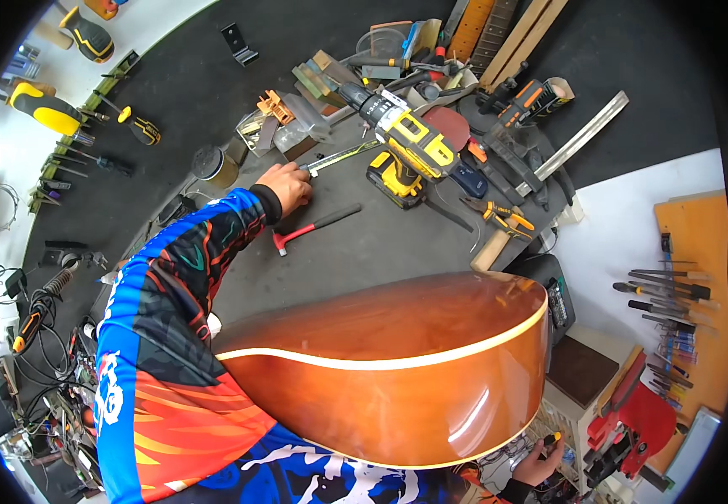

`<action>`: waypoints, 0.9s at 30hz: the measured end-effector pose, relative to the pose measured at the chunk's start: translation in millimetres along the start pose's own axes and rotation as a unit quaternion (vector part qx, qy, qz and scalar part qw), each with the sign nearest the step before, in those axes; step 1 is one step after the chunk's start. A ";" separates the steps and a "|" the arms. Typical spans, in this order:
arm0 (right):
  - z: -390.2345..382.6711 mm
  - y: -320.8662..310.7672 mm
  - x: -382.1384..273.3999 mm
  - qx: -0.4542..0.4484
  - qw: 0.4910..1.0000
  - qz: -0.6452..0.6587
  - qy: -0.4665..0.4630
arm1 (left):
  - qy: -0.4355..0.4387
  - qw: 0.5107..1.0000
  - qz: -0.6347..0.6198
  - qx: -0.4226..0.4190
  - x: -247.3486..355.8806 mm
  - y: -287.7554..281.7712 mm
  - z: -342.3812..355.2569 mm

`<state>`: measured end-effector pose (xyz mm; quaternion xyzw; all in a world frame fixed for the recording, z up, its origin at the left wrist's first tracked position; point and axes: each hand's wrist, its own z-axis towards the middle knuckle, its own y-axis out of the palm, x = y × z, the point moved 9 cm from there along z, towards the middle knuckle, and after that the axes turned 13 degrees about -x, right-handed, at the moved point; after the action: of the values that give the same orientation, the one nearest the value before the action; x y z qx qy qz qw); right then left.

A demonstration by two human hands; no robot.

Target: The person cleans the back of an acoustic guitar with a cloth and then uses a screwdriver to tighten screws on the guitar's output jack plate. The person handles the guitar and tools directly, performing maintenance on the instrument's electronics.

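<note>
A glossy brown guitar body [431, 378] with cream edging lies on its side against me, between my arms. My left hand [288, 190] reaches over the dark bench, its fingers closed at the near end of a slim metal measuring tool [347, 155]. Just below that hand lies a small hammer [318, 228] with a red head and a black grip. Low on the right, past the guitar's lower edge, my right hand [538, 464] has curled fingers around a small yellow-tipped thing [552, 438]; most of it is hidden.
A yellow and black cordless drill [410, 147] stands beyond the hammer. Pliers [502, 217], a round tin [214, 165] and heaped tools lie around it. Screwdrivers [49, 109] hang along the left edge; files [666, 290] line an orange board [691, 227] on the right.
</note>
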<state>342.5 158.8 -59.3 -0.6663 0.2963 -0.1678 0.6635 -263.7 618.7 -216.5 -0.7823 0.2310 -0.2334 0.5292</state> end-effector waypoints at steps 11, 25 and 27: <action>-10.4 1.3 17.1 0.039 0.999 0.034 -0.002 | -0.047 0.970 -0.238 -0.022 -35.9 -13.6 -2.6; 87.0 -66.7 -70.0 0.087 0.911 0.386 -0.119 | -0.002 0.804 -0.556 0.208 10.5 -175.6 -91.5; 109.0 -92.4 -92.5 0.094 0.899 0.402 -0.145 | 0.013 0.785 -0.577 0.224 42.4 -205.2 -98.0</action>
<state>354.6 296.2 40.3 -0.4418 0.4220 0.1842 0.7699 -266.7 590.6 13.1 -0.6259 -0.3157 -0.5506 0.4532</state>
